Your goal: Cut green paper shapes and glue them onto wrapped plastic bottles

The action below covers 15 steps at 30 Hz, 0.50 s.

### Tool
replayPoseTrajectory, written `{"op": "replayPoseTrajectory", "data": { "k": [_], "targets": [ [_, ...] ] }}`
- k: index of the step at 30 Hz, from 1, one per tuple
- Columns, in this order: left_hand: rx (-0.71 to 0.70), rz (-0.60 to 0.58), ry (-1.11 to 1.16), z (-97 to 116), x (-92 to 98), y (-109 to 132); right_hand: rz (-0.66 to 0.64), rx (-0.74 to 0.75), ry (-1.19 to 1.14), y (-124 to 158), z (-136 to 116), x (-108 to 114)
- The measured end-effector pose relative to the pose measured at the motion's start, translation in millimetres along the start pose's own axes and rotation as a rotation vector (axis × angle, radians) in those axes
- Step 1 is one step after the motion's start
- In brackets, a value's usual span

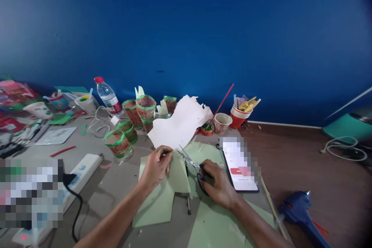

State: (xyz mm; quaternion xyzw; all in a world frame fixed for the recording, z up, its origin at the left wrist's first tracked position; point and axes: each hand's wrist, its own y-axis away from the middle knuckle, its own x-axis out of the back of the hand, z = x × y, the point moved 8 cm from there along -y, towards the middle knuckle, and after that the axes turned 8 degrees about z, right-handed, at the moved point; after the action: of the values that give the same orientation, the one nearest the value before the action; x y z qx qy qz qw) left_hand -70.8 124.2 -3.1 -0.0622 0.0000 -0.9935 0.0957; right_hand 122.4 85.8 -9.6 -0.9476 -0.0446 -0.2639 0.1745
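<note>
Pinching green paper point(179, 176) toward the right edge of the bench point(112, 180), left hand point(157, 165) is apparently steadying it against the parted scissors point(192, 163), whose handles right hand point(217, 184) is gripping.

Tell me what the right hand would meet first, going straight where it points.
Ahead of the right hand and its scissors: probably green paper at the left hand, though depth is unclear.
</note>
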Motion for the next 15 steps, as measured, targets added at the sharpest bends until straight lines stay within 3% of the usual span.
{"op": "replayPoseTrajectory", "data": {
  "k": [7, 15],
  "targets": [
    [0.036, -0.065, 0.027, -10, -4.0, 1, 0.007, -0.097, -0.109, -2, 9, -2],
    [0.000, -0.047, 0.024, -10, -3.7, -1, -0.026, -0.015, -0.026, 0, -1, -3]
  ]
}}
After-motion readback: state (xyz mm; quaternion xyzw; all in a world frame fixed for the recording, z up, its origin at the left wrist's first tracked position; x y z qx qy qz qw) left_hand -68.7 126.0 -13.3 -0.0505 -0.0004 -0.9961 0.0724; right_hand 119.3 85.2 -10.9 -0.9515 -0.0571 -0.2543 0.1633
